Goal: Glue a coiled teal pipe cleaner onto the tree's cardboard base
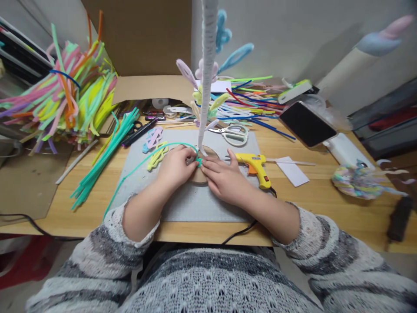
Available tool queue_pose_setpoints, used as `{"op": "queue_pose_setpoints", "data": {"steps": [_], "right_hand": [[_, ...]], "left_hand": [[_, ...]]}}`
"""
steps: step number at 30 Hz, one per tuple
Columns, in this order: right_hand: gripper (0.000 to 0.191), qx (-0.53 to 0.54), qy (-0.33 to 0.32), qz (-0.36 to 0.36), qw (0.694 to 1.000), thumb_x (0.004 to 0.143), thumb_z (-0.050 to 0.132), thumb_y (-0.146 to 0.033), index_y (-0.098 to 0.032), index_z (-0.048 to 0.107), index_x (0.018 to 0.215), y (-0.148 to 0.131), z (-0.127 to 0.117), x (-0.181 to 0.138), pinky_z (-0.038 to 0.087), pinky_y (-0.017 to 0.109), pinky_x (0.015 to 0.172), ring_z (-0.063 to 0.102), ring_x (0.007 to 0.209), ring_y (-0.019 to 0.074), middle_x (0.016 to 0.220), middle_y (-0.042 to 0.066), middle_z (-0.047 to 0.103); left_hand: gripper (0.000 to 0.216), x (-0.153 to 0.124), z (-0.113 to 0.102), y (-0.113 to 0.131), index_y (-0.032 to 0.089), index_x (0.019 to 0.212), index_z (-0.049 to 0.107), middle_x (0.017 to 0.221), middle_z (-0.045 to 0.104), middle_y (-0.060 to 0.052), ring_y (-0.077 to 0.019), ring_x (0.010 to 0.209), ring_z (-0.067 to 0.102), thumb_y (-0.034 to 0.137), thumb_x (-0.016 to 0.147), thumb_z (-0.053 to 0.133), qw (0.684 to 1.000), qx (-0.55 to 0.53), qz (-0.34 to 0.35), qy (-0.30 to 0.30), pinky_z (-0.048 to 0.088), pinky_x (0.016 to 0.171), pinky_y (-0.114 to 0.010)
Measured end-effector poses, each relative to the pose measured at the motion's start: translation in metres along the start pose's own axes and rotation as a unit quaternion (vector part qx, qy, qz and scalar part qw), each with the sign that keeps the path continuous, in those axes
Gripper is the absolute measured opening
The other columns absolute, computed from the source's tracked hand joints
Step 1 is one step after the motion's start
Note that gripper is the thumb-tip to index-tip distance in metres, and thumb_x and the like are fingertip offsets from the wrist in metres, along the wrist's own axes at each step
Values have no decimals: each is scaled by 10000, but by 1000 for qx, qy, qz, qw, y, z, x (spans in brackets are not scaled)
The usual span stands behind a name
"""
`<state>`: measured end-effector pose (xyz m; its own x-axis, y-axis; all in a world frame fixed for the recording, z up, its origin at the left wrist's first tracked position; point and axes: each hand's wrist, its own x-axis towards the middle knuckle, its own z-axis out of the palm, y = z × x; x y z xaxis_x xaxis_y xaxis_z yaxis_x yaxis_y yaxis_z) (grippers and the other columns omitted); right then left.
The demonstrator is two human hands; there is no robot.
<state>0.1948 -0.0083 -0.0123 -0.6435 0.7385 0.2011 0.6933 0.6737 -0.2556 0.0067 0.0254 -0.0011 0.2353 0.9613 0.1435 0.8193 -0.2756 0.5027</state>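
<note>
Left hand [177, 164] pinches green pipe cleaner [124, 178] at foot of white-wrapped stem [206, 78] on cardboard disc [198, 177]; right hand [224, 178], fingers extended, rests over disc, apparently steadying it, contact partly hidden; yellow glue gun [256, 165] within easy reach

You have a pale-wood table [195, 232] before you, its near edge at six o'clock. A plain grey wall [276, 39] rises at one, a soft shadow [321, 56] toward two. Blurred dark shelving [391, 111] sits near three; greyish floor [13, 302] shows at your eight.
</note>
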Motion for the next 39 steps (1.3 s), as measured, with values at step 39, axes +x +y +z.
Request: {"op": "queue_pose_setpoints", "data": {"steps": [39], "right_hand": [[365, 0, -1, 2, 1000, 900, 460, -193, -205, 580, 1244, -2, -3, 0, -70, 601, 1133, 467, 1296, 234, 1330, 71, 598]], "left_hand": [[296, -26, -1, 27, 143, 958, 698, 1057, 646, -116, -278, 997, 551, 133, 883, 411, 985, 161, 56, -35, 405, 851, -423]]}}
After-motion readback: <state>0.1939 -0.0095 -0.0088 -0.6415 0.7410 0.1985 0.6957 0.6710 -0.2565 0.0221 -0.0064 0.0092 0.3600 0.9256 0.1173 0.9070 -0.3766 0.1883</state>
